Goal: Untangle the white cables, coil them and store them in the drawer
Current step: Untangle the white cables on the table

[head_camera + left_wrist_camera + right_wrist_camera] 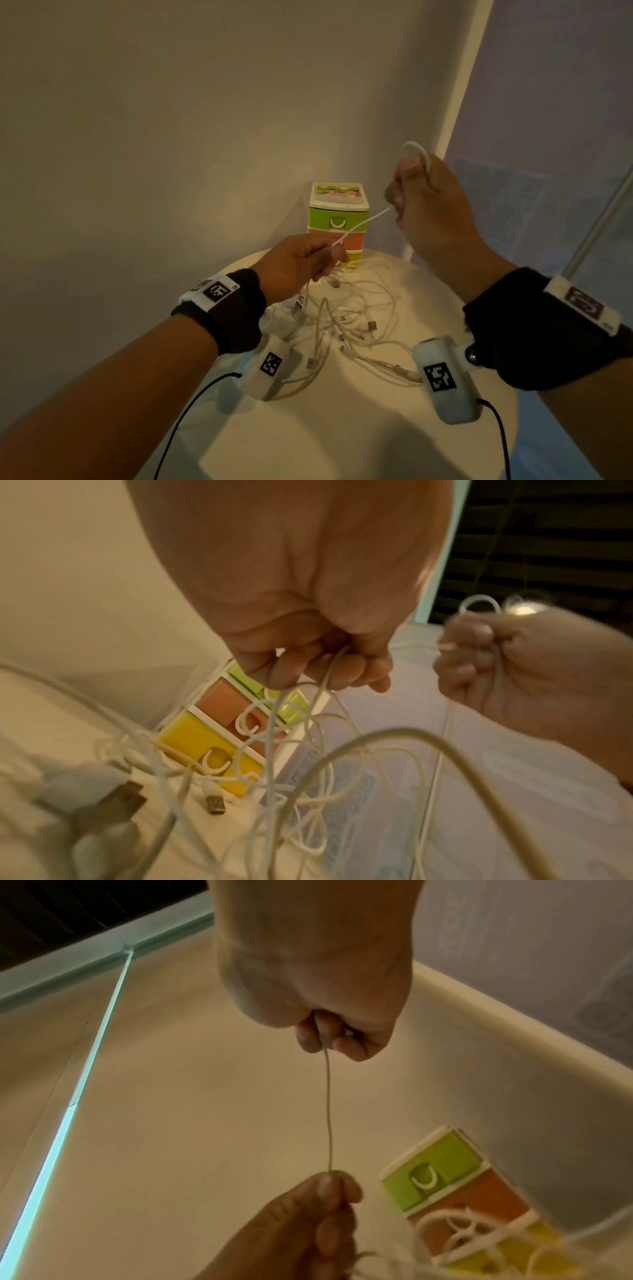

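One white cable (359,224) runs taut between my two hands above the table. My right hand (424,205), raised at the right, grips a small coil of it (416,152), with a loop sticking out above the fist. My left hand (308,260), lower and to the left, pinches the same cable (328,1110) between thumb and fingers. Below lies a tangle of white cables (349,315) with USB plugs (214,803) on the round white table (342,428). The small drawer unit (339,222) stands at the back, its green (428,1172), orange and yellow (202,748) drawers closed.
The drawer unit stands in a corner against a beige wall (171,137). A window frame (459,113) and a metal pole (596,226) rise at the right. Black leads (191,404) hang from the wrist cameras over the table's near edge.
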Demonstrator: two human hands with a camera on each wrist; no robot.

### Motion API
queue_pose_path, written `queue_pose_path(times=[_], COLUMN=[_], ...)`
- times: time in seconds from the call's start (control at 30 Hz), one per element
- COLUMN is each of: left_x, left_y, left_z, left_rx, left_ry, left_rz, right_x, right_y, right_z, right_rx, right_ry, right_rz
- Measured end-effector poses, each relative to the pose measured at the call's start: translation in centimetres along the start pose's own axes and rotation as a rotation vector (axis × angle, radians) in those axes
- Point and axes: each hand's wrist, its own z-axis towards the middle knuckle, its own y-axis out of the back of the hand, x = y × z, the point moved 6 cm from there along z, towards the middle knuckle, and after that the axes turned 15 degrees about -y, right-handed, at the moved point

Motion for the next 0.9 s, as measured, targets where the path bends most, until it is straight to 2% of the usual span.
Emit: queue_pose_path(times=[0.07, 0.13, 0.27, 0.33, 0.4, 0.6, 0.73, 0.77, 0.83, 0.9], left_x=[0.3, 0.2, -2.0, -2.9, -2.8, -0.5, 1.0, 1.3, 1.3, 0.7], left_y=[1.0, 1.5, 0.5, 0.2, 0.6, 1.2, 1.1, 1.4, 1.7, 1.7], left_z=[0.3, 0.8, 1.8, 2.2, 2.5, 1.9, 1.4, 1.2, 1.1, 1.6], left_rx=[-0.033, -0.015, 0.068, 0.086, 0.066, 0.055, 0.121, 0.094, 0.023, -0.02], left_ry=[-0.015, -0.036, -0.113, -0.138, -0.132, -0.039, 0.029, 0.05, 0.063, 0.048], left_rz=[0.044, 0.103, 0.182, 0.203, 0.185, 0.138, 0.184, 0.16, 0.107, 0.133], right_x=[0.5, -0.1, -3.7, -4.4, -4.2, -2.5, -2.4, -3.0, -4.6, -5.7], right_y=[1.2, 1.0, -1.8, -2.7, -2.2, 1.5, 5.2, 5.8, 5.4, 3.9], right_z=[0.0, -0.5, -1.6, -1.6, -1.0, 0.8, 2.5, 3.0, 3.2, 1.8], right_rx=[-0.068, -0.023, 0.295, 0.369, 0.341, 0.036, -0.173, -0.164, -0.058, 0.052], right_ry=[0.054, 0.107, 0.079, 0.078, 0.077, 0.106, -0.032, -0.072, -0.118, -0.107], right_rz=[-0.208, -0.517, -0.866, -0.877, -0.845, -0.691, -0.487, -0.514, -0.716, -0.84])
